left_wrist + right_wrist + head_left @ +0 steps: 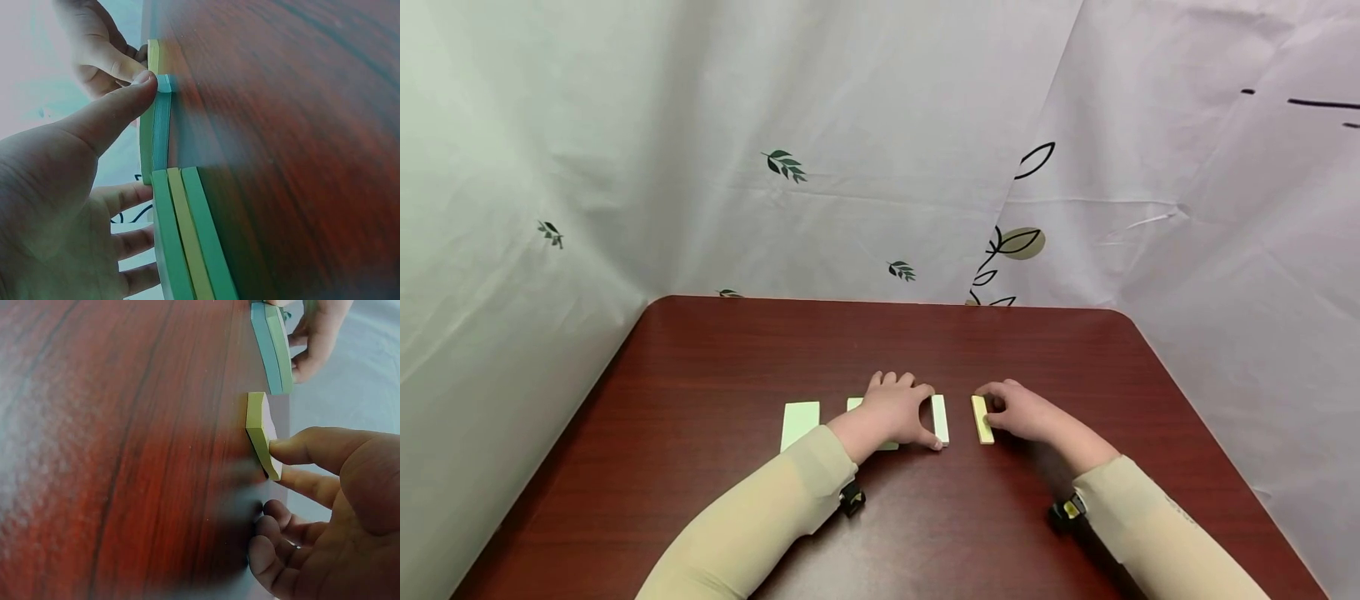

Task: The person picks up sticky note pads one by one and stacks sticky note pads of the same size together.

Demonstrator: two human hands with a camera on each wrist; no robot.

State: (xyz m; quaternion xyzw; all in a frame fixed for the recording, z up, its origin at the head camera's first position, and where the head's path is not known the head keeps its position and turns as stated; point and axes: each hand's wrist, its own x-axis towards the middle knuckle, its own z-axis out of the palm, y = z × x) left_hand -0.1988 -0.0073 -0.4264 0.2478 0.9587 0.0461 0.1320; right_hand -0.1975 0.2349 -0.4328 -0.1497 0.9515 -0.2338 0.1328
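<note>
My left hand (895,410) spans a narrow sticky note pad (940,421), thumb at its near end and index finger at its far end. Its layers look green over blue in both wrist views. To the right, my right hand (1024,410) pinches a narrow yellow sticky note pad (982,420) between thumb and index finger. That yellow pad (255,411) lies on the table in the right wrist view, the other fingers curled beside it. Below the left hand, a wider pad stack (194,234) shows green, yellow and green layers; from the head it is mostly covered.
A pale green pad (800,422) lies at the left of the row, partly behind the left sleeve. The dark red wooden table (737,350) has rounded far corners. White curtains (850,208) with leaf prints hang around it on the back and sides.
</note>
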